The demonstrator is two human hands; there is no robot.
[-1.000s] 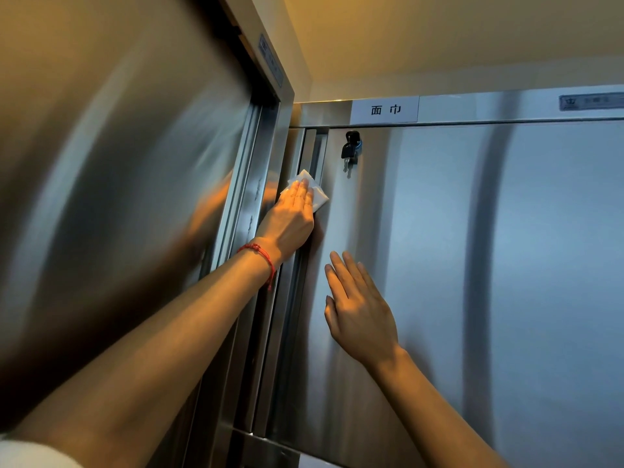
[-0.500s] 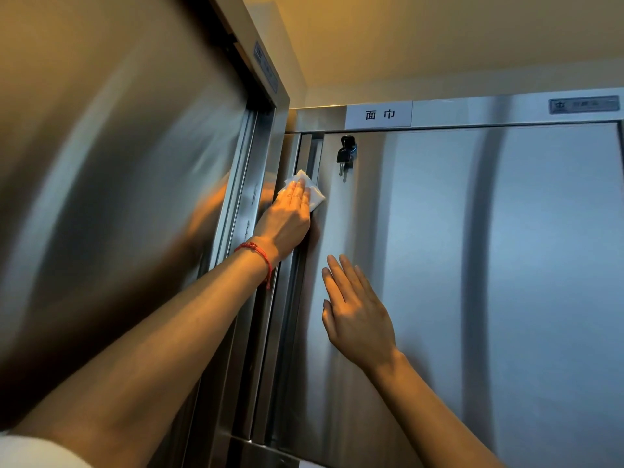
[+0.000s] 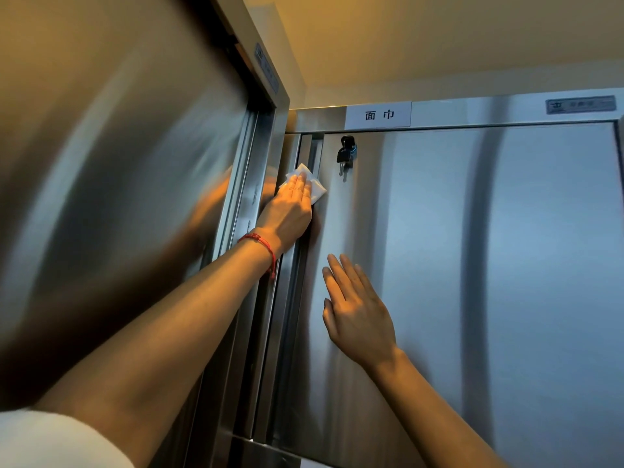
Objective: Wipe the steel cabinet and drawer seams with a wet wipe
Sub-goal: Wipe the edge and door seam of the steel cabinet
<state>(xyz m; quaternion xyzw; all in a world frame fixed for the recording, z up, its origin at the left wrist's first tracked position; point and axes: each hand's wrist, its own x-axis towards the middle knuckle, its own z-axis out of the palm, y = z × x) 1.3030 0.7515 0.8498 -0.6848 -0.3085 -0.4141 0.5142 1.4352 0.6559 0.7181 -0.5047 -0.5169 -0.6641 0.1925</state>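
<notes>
Shiny steel doors are filling the corner, and the left hand [image 3: 287, 211] is pressing the white wet wipe [image 3: 309, 184] with flat fingers on the tall seam [image 3: 312, 153] running up and down, while the right hand [image 3: 358, 315] is resting open on the cabinet door [image 3: 472, 265] lower right.

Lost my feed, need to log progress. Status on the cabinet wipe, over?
Left hand pressing white wet wipe flat on vertical seam of steel cabinet door. Right hand open, flat on door. Black keys hang clear, up right.
</notes>
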